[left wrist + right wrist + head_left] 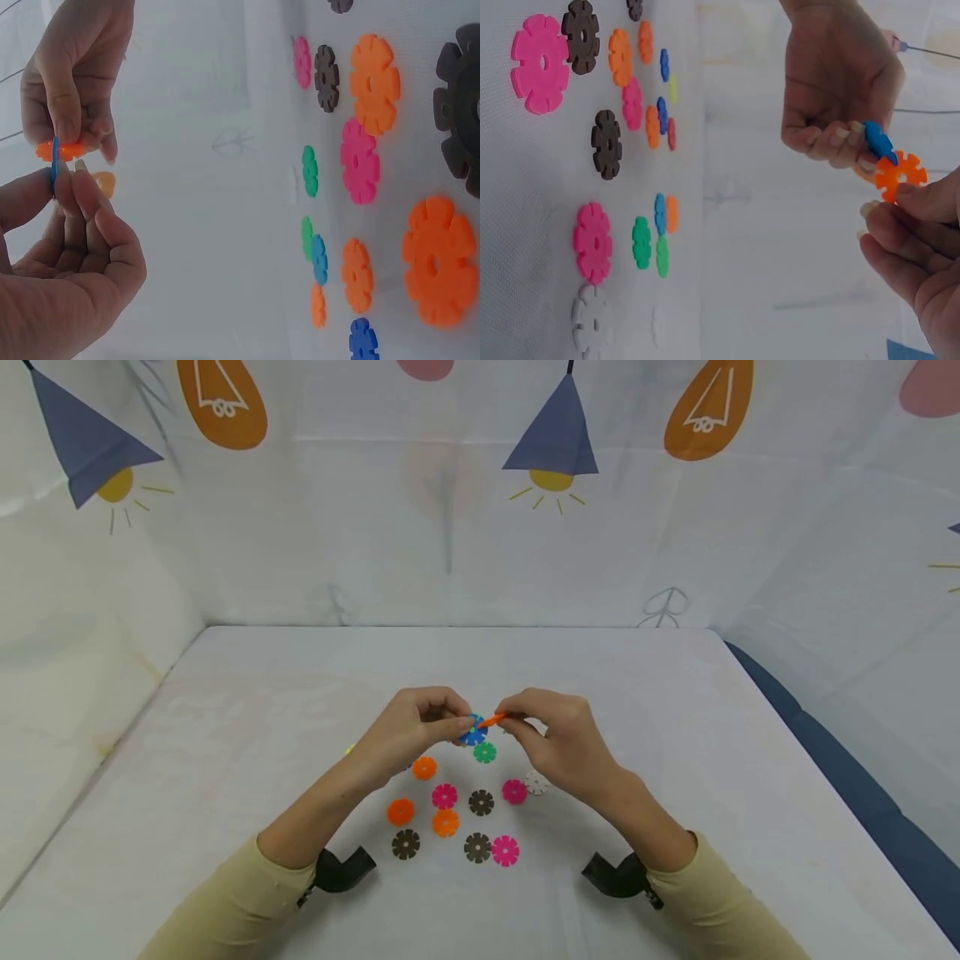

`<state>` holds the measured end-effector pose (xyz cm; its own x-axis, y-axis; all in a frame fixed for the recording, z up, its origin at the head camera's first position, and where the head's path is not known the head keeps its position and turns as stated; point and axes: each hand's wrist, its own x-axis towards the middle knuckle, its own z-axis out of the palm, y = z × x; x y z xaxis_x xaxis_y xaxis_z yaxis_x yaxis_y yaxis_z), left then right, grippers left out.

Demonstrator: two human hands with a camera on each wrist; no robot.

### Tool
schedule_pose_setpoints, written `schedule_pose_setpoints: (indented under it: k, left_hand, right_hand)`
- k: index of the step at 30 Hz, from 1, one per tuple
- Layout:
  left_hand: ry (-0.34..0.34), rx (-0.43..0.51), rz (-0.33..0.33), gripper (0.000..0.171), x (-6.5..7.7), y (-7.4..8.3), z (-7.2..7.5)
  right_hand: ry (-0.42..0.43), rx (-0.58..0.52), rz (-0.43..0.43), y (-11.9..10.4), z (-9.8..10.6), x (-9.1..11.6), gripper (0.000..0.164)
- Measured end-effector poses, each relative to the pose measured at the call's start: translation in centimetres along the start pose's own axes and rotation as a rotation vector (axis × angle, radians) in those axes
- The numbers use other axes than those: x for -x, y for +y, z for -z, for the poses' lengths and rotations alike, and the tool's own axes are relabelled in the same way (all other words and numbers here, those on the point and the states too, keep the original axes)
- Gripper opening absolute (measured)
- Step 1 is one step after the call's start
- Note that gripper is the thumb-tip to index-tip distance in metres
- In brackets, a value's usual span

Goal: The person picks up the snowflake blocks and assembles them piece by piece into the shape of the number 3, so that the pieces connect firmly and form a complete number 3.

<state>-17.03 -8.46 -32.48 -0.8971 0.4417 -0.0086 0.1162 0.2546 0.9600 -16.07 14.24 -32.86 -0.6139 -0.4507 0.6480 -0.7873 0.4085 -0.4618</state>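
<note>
My left hand (pixel 420 727) pinches a blue notched plastic disc (pixel 472 732) between thumb and fingers above the table. With thumb and fingertips, my right hand (pixel 562 739) holds an orange notched disc (pixel 901 177), seen edge-on in the head view. The two discs meet at their rims, set crosswise to each other, in both wrist views; whether their notches are fully engaged I cannot tell. Below the hands, a green disc (pixel 485 752) lies on the table, and a white disc (pixel 537 782) lies beneath the right hand.
Loose notched discs lie flat on the white table (pixel 262 718), among them pink (pixel 506 851), brown (pixel 406 844) and orange (pixel 401 812) ones. Black wrist mounts (pixel 343 870) stick out near both sleeves. A printed white cloth (pixel 360 543) hangs behind the table.
</note>
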Motion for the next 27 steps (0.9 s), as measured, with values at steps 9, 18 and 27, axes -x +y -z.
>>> schedule_pose_setpoints:
  k: [9,18,27]
  left_hand:
    - [-0.055,0.051,0.012,0.015,-0.13,-0.27,0.00]
    - [-0.093,0.069,0.015,0.017,-0.19,-0.31,-0.16]
    - [-0.084,0.047,0.014,0.015,-0.15,-0.33,-0.16]
  right_hand:
    - [-0.021,-0.024,-0.002,0.06,0.03,-0.10,0.014]
    - [-0.044,-0.046,0.011,0.45,-0.09,0.06,0.015]
    - [-0.072,-0.032,-0.003,0.60,0.04,0.06,0.013]
